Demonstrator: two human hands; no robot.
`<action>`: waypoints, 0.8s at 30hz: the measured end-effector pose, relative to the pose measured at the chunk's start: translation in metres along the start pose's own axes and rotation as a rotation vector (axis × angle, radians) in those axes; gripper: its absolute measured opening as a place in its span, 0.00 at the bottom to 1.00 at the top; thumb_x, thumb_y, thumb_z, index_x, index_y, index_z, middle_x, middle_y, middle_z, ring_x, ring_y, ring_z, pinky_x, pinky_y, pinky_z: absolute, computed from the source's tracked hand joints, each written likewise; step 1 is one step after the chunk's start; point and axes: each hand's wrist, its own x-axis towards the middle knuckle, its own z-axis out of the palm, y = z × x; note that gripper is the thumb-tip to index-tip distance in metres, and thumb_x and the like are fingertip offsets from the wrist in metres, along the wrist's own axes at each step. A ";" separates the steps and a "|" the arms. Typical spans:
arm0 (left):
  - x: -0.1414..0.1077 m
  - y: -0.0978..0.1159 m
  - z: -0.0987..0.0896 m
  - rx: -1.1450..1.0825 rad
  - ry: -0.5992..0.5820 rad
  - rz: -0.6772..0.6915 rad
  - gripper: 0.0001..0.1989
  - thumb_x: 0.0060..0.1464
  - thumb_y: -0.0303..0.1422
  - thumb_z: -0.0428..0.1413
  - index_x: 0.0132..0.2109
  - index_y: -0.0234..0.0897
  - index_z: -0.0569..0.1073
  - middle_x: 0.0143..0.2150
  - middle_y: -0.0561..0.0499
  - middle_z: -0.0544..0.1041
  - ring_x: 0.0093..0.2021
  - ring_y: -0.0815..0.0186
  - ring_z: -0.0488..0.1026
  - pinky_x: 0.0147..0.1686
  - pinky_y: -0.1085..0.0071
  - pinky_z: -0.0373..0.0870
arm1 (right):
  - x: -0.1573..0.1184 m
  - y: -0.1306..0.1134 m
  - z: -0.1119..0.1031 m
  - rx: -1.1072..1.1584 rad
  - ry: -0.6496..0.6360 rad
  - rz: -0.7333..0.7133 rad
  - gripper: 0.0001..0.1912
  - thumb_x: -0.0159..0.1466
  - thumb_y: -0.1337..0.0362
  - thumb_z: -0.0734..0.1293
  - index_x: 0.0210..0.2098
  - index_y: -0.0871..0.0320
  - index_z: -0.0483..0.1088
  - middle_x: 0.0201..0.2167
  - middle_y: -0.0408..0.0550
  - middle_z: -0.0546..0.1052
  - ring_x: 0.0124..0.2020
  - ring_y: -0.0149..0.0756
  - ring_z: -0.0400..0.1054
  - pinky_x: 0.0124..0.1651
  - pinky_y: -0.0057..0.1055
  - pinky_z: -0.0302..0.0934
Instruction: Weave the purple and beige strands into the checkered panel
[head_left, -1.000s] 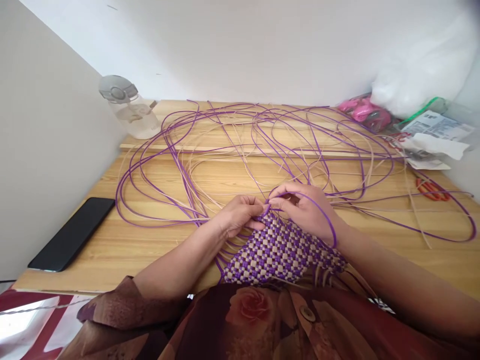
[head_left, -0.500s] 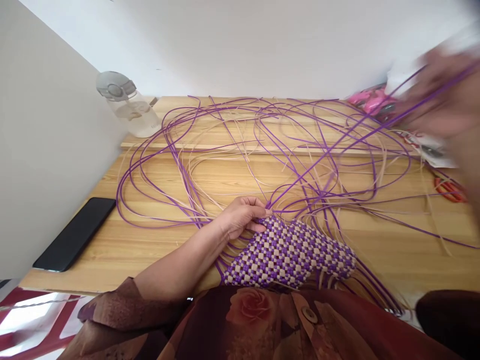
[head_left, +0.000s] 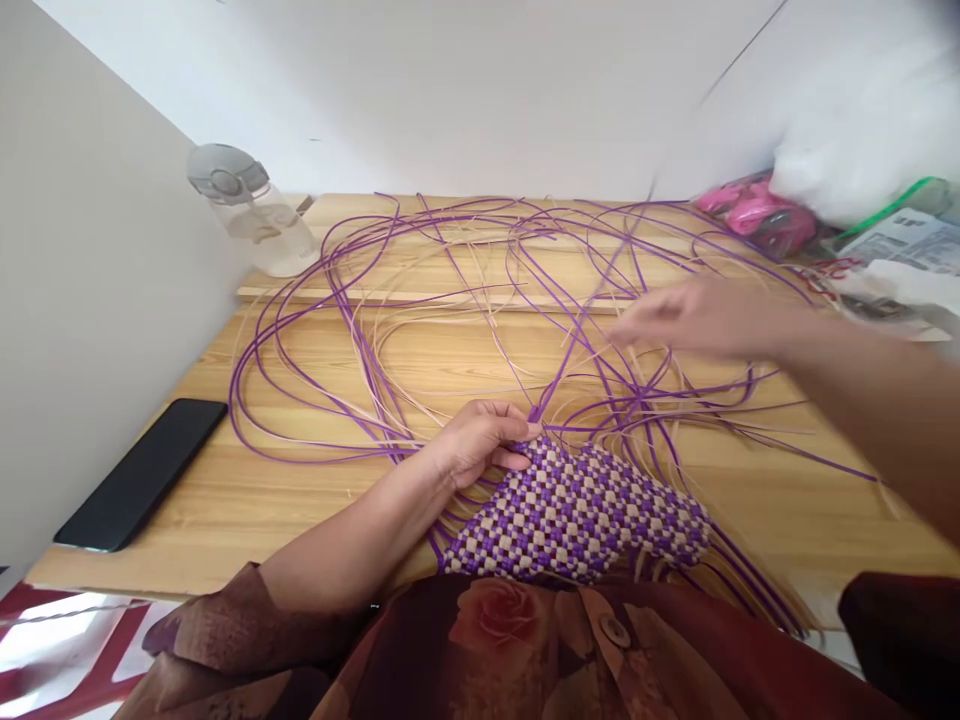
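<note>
My left hand (head_left: 487,440) is closed on the upper left corner of a purple and beige woven piece (head_left: 577,510), thumb and fingers pinching its edge where strands come out. The piece lies against the table's near side, close to my clothing. Purple strands (head_left: 559,375) rise from the pinched corner toward the upper right. Above the loose strands, to the right of that corner, is my right hand (head_left: 679,318). Motion blurs its fingers, which point left close to thin strands; whether they grip one is unclear.
Long purple and beige strands (head_left: 259,350) loop over the wooden table (head_left: 172,530). A black phone (head_left: 142,475) lies at the left, with a clear bottle (head_left: 259,215) behind it. Pink items in plastic (head_left: 761,215) and red-handled scissors (head_left: 829,270) are at the back right.
My right hand has come from the far upper right down and left over the strands. The purple strands it was pulling now stand steeper. My left hand keeps its pinch in place.
</note>
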 end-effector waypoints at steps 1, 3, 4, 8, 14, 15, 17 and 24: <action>-0.001 0.000 0.001 0.003 0.005 0.014 0.12 0.37 0.29 0.67 0.26 0.30 0.72 0.24 0.54 0.70 0.21 0.76 0.68 0.19 0.81 0.71 | -0.008 -0.005 0.022 -0.061 -0.151 -0.042 0.08 0.58 0.60 0.69 0.31 0.58 0.79 0.30 0.46 0.78 0.31 0.32 0.69 0.34 0.27 0.57; -0.001 0.001 0.002 0.009 0.018 0.032 0.12 0.36 0.30 0.67 0.26 0.30 0.71 0.24 0.54 0.70 0.21 0.76 0.68 0.19 0.81 0.71 | -0.025 -0.014 0.059 -0.123 -0.341 -0.133 0.11 0.62 0.59 0.65 0.35 0.55 0.78 0.31 0.44 0.78 0.32 0.32 0.69 0.35 0.28 0.57; -0.001 0.001 0.003 0.014 0.027 0.035 0.13 0.36 0.30 0.68 0.26 0.30 0.71 0.24 0.54 0.70 0.20 0.76 0.68 0.19 0.82 0.70 | -0.034 -0.018 0.070 -0.121 -0.325 -0.147 0.11 0.63 0.59 0.63 0.35 0.55 0.78 0.30 0.44 0.78 0.30 0.32 0.69 0.34 0.28 0.57; -0.001 0.000 0.004 0.049 0.054 0.052 0.13 0.36 0.30 0.67 0.26 0.30 0.71 0.23 0.54 0.70 0.20 0.76 0.68 0.18 0.82 0.69 | -0.061 -0.032 0.073 0.021 -0.326 -0.097 0.10 0.64 0.60 0.63 0.34 0.56 0.74 0.27 0.44 0.75 0.28 0.31 0.67 0.32 0.27 0.58; -0.003 0.000 0.003 0.090 0.028 0.127 0.11 0.37 0.29 0.66 0.27 0.30 0.72 0.25 0.53 0.72 0.22 0.75 0.70 0.21 0.81 0.70 | -0.061 -0.040 0.085 0.520 -0.305 -0.046 0.10 0.65 0.58 0.63 0.37 0.58 0.67 0.29 0.46 0.75 0.29 0.30 0.70 0.30 0.26 0.63; -0.004 0.000 0.003 0.097 0.036 0.136 0.11 0.37 0.29 0.66 0.27 0.30 0.71 0.25 0.53 0.72 0.22 0.75 0.70 0.21 0.81 0.70 | -0.057 -0.037 0.090 0.532 -0.258 -0.017 0.10 0.64 0.57 0.64 0.37 0.59 0.66 0.27 0.45 0.74 0.27 0.29 0.69 0.29 0.25 0.62; -0.004 0.000 0.004 0.102 0.045 0.154 0.13 0.37 0.30 0.67 0.27 0.30 0.71 0.25 0.54 0.71 0.22 0.76 0.70 0.21 0.81 0.70 | -0.050 -0.029 0.100 0.522 -0.144 0.052 0.11 0.62 0.58 0.66 0.35 0.59 0.66 0.23 0.42 0.72 0.23 0.27 0.67 0.26 0.23 0.60; -0.007 0.000 0.005 0.106 0.020 0.196 0.15 0.36 0.32 0.69 0.28 0.31 0.71 0.25 0.54 0.71 0.22 0.76 0.69 0.22 0.80 0.70 | -0.036 -0.022 0.110 0.449 -0.080 0.186 0.11 0.60 0.60 0.67 0.37 0.60 0.66 0.20 0.43 0.74 0.21 0.29 0.70 0.23 0.23 0.63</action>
